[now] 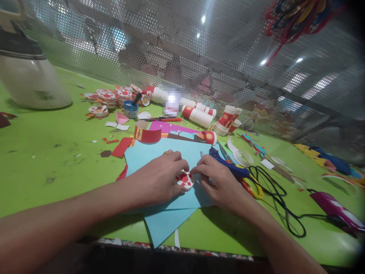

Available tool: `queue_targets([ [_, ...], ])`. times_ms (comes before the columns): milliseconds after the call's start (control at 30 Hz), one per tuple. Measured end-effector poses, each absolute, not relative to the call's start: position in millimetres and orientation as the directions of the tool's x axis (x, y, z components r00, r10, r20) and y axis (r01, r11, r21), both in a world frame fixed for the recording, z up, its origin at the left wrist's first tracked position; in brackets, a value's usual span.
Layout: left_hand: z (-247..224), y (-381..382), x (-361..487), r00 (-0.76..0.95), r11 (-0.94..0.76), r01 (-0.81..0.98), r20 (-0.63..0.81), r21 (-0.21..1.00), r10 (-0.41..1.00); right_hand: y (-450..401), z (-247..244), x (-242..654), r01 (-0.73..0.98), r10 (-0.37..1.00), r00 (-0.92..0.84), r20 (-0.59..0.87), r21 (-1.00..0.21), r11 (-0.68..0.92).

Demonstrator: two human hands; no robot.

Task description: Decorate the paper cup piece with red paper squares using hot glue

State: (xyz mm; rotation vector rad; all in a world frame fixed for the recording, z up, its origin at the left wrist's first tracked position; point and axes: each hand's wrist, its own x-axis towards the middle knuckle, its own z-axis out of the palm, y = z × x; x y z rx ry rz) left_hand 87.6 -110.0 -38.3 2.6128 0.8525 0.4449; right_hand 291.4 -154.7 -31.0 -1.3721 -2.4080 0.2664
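Note:
A small white disc with red pieces on it (184, 180) rests over light blue paper (154, 154) between my hands. My left hand (161, 177) grips the disc's left side between thumb and fingers. At its upper right edge are the bent fingertips of my right hand (213, 177), touching or nearly touching it; whether they pinch a small piece cannot be made out. Just right of my right hand lies a blue glue gun (228, 163), with yellow-handled scissors (252, 186) beside it. A cut red cup band (147, 133) stands at the paper's upper left.
Decorated discs (107, 97) are piled at the back left near a blue jar (130, 109). Paper cups (198, 116) lie behind the paper. A black cable (275, 198) and a purple device (338, 211) are at the right. A large pale container (31, 80) stands far left.

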Motion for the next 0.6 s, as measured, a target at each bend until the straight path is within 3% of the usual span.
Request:
queue_targets([
  [600,-37.1,-112.4,87.7,0.775,-0.757,0.495,0.177,0.427,0.607,-157.8,-29.4,287.7,0.792,0.857,-0.471,0.211,-0.326,0.516],
])
